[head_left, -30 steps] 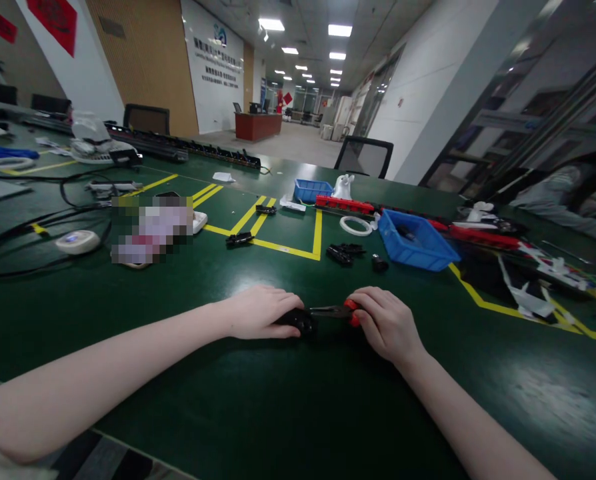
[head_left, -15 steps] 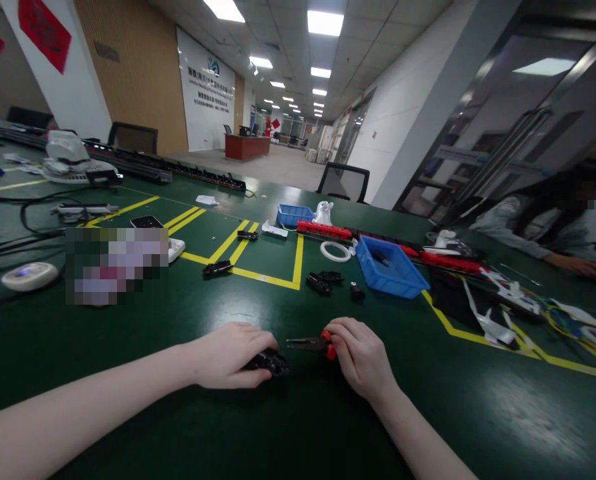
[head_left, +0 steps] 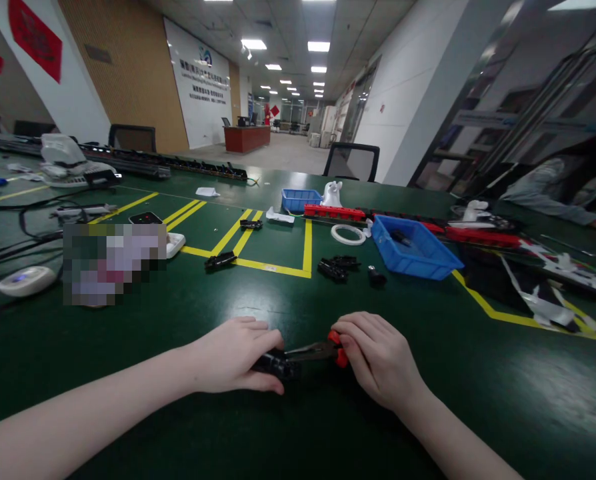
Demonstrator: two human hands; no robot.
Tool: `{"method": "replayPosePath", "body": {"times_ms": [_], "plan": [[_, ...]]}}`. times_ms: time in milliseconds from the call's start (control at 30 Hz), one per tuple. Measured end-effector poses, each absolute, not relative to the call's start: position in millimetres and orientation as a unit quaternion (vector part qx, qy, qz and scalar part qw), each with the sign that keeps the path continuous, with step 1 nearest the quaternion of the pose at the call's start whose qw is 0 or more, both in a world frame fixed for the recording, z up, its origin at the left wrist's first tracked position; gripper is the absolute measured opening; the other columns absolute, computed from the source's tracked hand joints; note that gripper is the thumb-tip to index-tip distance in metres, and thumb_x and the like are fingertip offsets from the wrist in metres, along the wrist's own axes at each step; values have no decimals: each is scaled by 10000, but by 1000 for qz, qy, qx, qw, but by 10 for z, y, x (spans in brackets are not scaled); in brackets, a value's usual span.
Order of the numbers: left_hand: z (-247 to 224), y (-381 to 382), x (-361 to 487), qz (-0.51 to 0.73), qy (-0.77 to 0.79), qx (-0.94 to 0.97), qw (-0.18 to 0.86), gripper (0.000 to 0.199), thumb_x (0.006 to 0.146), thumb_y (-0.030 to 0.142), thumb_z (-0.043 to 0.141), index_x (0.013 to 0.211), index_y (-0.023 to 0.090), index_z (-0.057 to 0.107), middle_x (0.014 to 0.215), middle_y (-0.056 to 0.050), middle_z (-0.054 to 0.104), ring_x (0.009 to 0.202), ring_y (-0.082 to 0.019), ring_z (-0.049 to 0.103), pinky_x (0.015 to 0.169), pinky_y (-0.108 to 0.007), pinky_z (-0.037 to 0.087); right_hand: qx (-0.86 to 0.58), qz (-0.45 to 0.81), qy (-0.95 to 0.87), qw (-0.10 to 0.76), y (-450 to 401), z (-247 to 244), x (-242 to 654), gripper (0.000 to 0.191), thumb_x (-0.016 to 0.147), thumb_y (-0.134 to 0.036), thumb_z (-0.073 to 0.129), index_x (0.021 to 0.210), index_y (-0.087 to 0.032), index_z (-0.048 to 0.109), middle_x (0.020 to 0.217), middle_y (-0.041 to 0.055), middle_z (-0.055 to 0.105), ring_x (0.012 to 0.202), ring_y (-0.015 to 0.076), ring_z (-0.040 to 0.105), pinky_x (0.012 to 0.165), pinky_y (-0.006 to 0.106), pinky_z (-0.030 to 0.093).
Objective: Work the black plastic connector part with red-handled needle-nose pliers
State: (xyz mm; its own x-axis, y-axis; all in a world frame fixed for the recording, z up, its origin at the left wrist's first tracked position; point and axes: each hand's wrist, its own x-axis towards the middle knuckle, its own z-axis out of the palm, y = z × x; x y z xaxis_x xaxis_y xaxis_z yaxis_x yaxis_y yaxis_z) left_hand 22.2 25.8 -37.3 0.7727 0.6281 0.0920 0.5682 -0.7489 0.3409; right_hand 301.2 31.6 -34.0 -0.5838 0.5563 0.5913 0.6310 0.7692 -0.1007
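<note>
My left hand (head_left: pixel 241 357) is closed around a black plastic part (head_left: pixel 281 365) close to the green table top, its right end sticking out past the thumb. Red-handled needle-nose pliers (head_left: pixel 312 352) are gripped in my right hand (head_left: pixel 378 357), with the jaws pointing left. The slim jaw tips are at the right end of the black part, slightly parted; whether they grip anything is too small to tell. My right palm hides most of the red handles.
Several black parts (head_left: pixel 333 268) lie beyond my hands, near a blue tray (head_left: pixel 413 250) at right. A white ring (head_left: pixel 348 234), a smaller blue tray (head_left: pixel 301 199) and red strips (head_left: pixel 334 213) sit farther back. Another person's sleeve (head_left: pixel 548 193) rests at the far right.
The pliers' jaws, formerly just right of the black part, are now at its end, and they look more parted. The camera view has shifted a little.
</note>
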Motion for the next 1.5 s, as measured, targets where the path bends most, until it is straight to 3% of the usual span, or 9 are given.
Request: {"method": "replayPosePath", "body": {"times_ms": [1067,1500], "plan": [[-338,265,219,93,331,932,115,423,911,604,581,1045,204,547,834,-9,647,740,-193,628,656,-289,425,-311,-119,-897,293,306,-365,2958,208,945,-186,450,896,-174,652,861,70,712,770,185,650,687,341,487],[-342,260,234,90,335,933,96,434,900,614,589,1042,205,563,825,-9,649,735,-193,637,658,-290,441,-316,-122,-899,279,307,-356,2948,217,938,-187,461,922,-169,677,904,74,722,832,197,662,731,345,503]]}}
